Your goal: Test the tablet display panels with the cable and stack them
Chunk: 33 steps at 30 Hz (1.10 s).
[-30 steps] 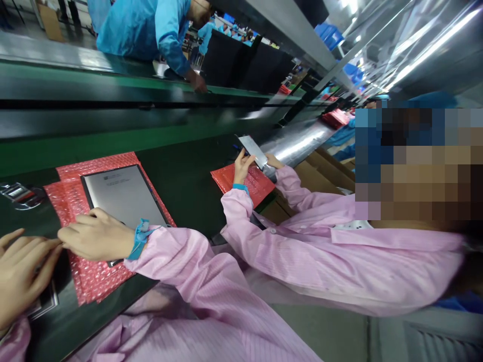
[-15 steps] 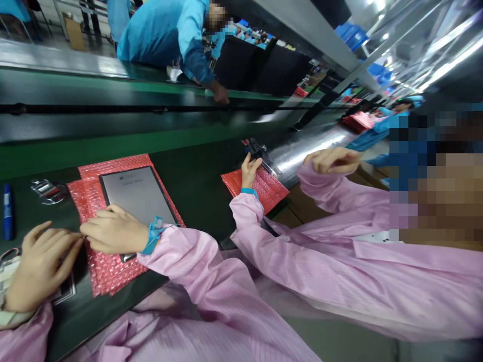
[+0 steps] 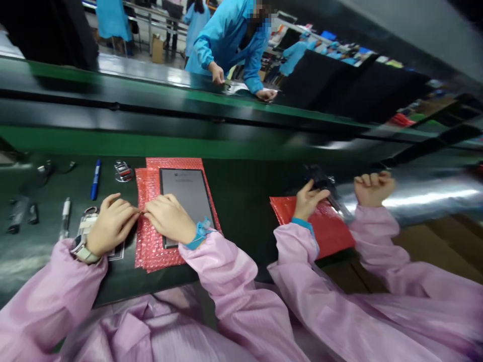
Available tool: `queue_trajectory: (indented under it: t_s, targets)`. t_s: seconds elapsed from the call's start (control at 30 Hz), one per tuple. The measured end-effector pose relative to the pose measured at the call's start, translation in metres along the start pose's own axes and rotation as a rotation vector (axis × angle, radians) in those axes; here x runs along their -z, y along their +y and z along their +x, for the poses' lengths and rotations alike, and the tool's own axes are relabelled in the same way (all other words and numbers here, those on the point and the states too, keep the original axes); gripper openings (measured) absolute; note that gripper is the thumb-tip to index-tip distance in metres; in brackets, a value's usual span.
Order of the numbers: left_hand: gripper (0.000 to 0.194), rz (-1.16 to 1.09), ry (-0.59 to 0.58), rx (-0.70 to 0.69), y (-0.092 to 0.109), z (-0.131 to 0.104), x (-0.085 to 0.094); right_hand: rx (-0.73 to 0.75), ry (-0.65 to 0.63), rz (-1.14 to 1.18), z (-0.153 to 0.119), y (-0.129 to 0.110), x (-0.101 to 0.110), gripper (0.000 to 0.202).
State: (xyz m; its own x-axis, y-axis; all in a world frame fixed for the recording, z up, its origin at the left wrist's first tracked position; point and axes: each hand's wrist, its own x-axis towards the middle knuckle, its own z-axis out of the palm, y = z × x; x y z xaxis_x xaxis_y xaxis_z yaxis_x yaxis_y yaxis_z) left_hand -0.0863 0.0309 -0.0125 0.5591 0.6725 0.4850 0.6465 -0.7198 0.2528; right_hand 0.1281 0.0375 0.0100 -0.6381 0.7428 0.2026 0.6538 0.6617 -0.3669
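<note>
My left hand, with a watch on its wrist, has its fingers pinched at the left edge of a stack of red bubble bags. Meeting it fingertip to fingertip is my right hand, which wears a blue wrist strap. The fingers of both hands are closed; whatever lies between them is too small to make out. A flat grey panel with a dark frame, like a tablet screen, rests on the bags, partly under my right hand and forearm.
Around my left hand lie a blue marker, a white pen, a roll of clear tape and small dark parts. To the right, a co-worker's hands are at a red bag. Across the bench leans a person in blue.
My view has swung left and levelled, so the bench items appear further right. My hands stay together at the bags' edge. The person in blue now shows both hands on the far bench.
</note>
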Motion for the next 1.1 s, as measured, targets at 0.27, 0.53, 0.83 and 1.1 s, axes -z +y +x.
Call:
queue_trajectory:
  t_s: [0.27, 0.53, 0.83, 1.1]
  targets:
    - [0.054, 0.124, 0.505, 0.448, 0.014, -0.004, 0.004, -0.417, 0.384, 0.456, -0.019, 0.039, 0.034, 0.029]
    - [0.026, -0.101, 0.065, 0.253, 0.090, -0.010, -0.018, -0.887, 0.305, 0.284, -0.040, 0.099, 0.041, 0.037]
    - [0.034, -0.190, 0.028, 0.391, 0.096, -0.015, -0.042, -0.995, 0.341, 0.290, -0.043, 0.109, 0.048, 0.028]
    - [0.032, -0.260, 0.035, 0.393, 0.098, -0.017, -0.040, -0.776, 0.444, 0.863, -0.038, 0.094, 0.050, 0.047]
